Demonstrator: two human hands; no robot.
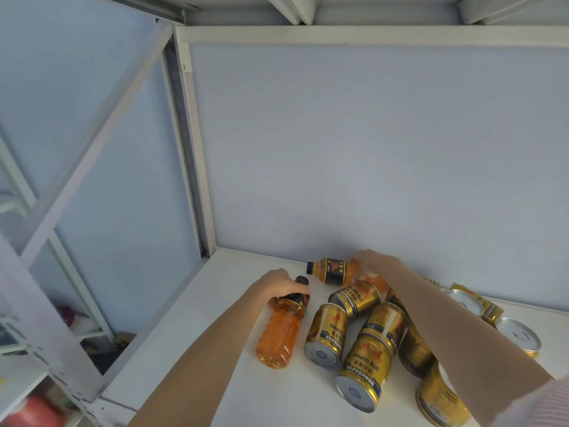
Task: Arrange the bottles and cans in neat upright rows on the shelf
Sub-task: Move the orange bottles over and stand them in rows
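Note:
On the white shelf (215, 365), an orange bottle (281, 331) with a black cap lies on its side, base toward me. My left hand (278, 286) is closed around its neck. Further back a second orange bottle (334, 271) lies sideways, cap pointing left, and my right hand (374, 263) grips its lower end. Between my forearms several gold cans lie toppled in a heap, among them one (328, 337) beside the near bottle and one (365, 372) nearest me. My right forearm hides part of the heap.
More gold cans (518, 335) lie or stand at the right by the pale blue back wall (369, 149). A white metal post (197, 149) marks the shelf's back left corner. Bare shelf surface stretches left of the bottles. A lower shelf with red items (30, 411) shows at bottom left.

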